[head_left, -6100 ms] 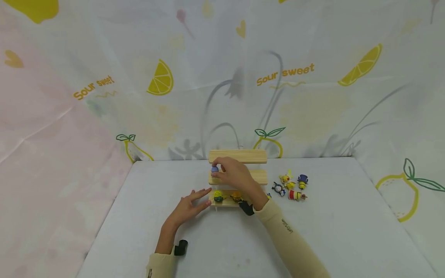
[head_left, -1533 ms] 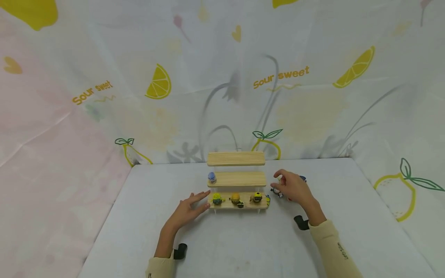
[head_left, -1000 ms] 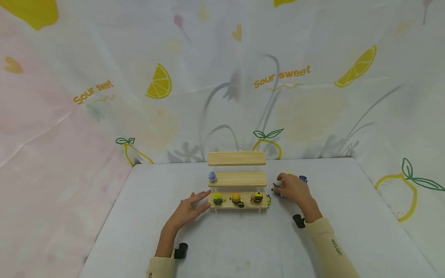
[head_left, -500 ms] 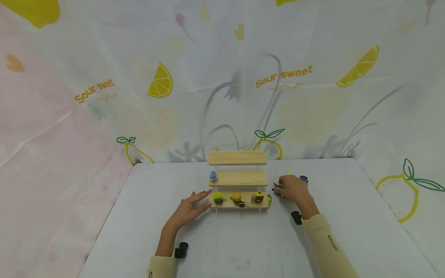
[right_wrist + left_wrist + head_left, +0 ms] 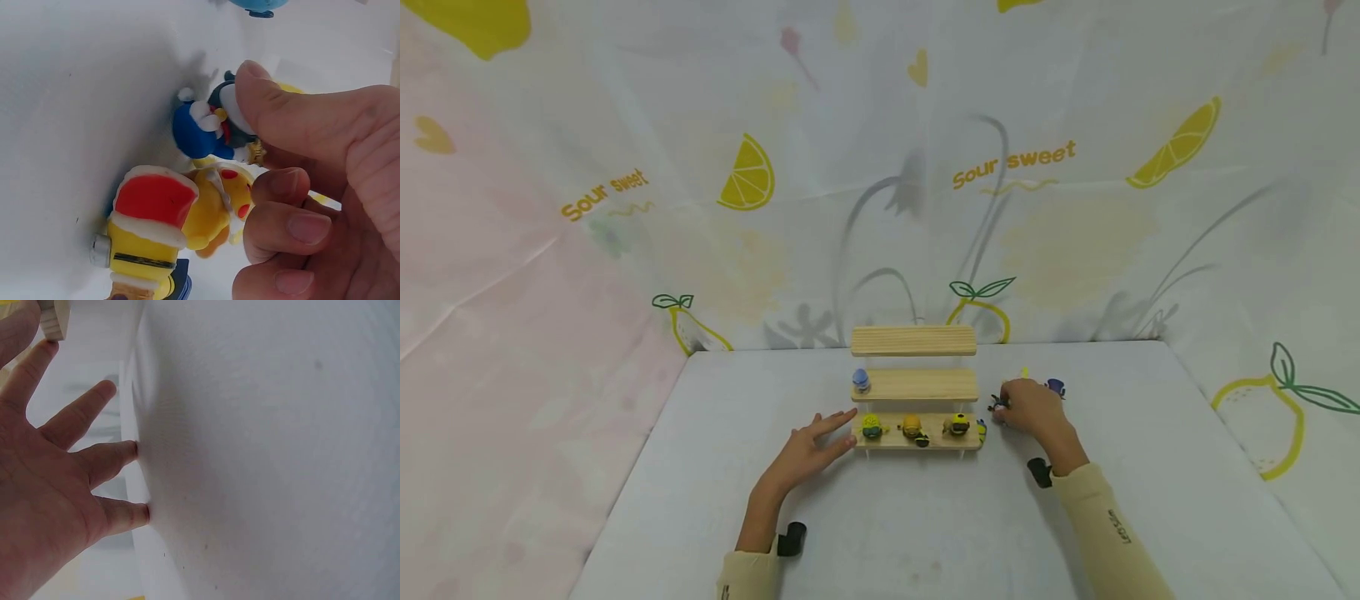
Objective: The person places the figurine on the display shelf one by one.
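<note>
With fingers spread, my left hand (image 5: 808, 446) touches the left end of a three-tier wooden display shelf (image 5: 940, 385); its fingertips meet the wood in the left wrist view. My right hand (image 5: 1036, 408) is right of the shelf, thumb and curled fingers pinching a small penguin figurine (image 5: 219, 119) with a blue hat. The index fingertip is hidden behind that figurine. Just below it in the right wrist view lie a yellow figurine with red cheeks (image 5: 219, 209) and a red-and-white-capped yellow figurine (image 5: 150, 215). A blue figurine (image 5: 861, 381) stands on the middle tier's left end.
Along the bottom tier stand a green-and-yellow figurine (image 5: 871, 427), an orange figurine (image 5: 912, 427) and a black-and-yellow figurine (image 5: 959, 424). Another blue-and-yellow figurine (image 5: 981, 432) is at that tier's right end. A blue-hatted figurine (image 5: 1056, 387) lies beyond my right hand on the white table (image 5: 925, 525).
The blue figurine passed from my right hand to the middle tier. That hand then moved right to the loose figurines, lowered and closed around the penguin figurine. My left hand stayed at the shelf.
</note>
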`<action>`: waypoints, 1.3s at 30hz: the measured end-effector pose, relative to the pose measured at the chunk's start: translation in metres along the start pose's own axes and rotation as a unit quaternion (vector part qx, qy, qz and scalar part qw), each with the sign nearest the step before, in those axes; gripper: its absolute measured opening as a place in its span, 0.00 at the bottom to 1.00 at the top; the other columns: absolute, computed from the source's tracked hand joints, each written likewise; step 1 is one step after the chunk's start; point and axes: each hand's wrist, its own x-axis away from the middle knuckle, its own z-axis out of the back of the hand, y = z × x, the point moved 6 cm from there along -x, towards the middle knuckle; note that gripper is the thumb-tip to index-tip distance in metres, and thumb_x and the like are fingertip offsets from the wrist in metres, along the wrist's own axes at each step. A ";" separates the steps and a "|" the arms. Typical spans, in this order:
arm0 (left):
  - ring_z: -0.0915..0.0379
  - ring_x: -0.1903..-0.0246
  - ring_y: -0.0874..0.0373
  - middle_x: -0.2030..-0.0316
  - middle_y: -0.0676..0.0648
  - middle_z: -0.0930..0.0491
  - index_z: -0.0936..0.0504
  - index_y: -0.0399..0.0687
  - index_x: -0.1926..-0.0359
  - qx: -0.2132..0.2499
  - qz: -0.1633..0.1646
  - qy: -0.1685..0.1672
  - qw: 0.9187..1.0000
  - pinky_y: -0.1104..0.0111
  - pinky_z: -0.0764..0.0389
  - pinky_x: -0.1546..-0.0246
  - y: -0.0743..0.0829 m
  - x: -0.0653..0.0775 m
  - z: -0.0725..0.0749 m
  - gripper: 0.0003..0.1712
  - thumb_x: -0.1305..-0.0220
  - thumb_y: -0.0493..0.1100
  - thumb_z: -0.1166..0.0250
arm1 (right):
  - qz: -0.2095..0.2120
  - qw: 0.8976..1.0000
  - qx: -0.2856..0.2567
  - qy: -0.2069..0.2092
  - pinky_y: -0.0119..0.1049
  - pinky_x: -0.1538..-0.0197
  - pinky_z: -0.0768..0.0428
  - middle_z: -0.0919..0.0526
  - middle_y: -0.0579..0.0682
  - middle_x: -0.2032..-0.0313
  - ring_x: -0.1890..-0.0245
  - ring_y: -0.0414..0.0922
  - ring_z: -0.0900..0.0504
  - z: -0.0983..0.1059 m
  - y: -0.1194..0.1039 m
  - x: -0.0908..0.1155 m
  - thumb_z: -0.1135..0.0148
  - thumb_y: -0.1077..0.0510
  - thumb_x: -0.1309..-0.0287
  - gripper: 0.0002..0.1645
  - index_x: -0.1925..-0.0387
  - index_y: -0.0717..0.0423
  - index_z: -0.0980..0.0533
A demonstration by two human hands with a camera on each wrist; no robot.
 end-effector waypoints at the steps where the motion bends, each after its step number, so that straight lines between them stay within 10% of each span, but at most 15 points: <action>1: 0.57 0.33 0.39 0.38 0.51 0.34 0.30 0.67 0.37 0.000 0.001 0.000 1.000 0.32 0.67 0.44 0.000 0.000 0.000 0.32 0.42 0.64 0.40 | 0.001 1.000 -0.002 0.001 0.41 0.72 0.26 0.20 0.48 0.72 0.75 0.44 0.26 0.000 0.000 0.001 0.30 0.51 0.50 0.15 0.66 0.57 0.21; 19: 0.56 0.34 0.36 0.38 0.48 0.33 0.30 0.70 0.38 -0.008 0.004 0.007 1.000 0.30 0.67 0.46 -0.002 0.001 0.000 0.30 0.42 0.63 0.39 | 0.035 0.993 -0.092 0.065 0.39 0.73 0.27 0.23 0.48 0.70 0.73 0.44 0.27 0.020 0.004 0.020 0.34 0.51 0.46 0.19 0.57 0.58 0.24; 39: 0.56 0.33 0.39 0.37 0.50 0.34 0.30 0.71 0.38 -0.012 0.008 0.008 1.000 0.30 0.67 0.46 -0.002 -0.001 -0.002 0.30 0.43 0.64 0.39 | 0.103 0.960 -0.172 0.197 0.34 0.81 0.43 0.37 0.46 0.80 0.83 0.42 0.41 0.058 -0.006 0.044 0.35 0.48 0.44 0.20 0.53 0.50 0.27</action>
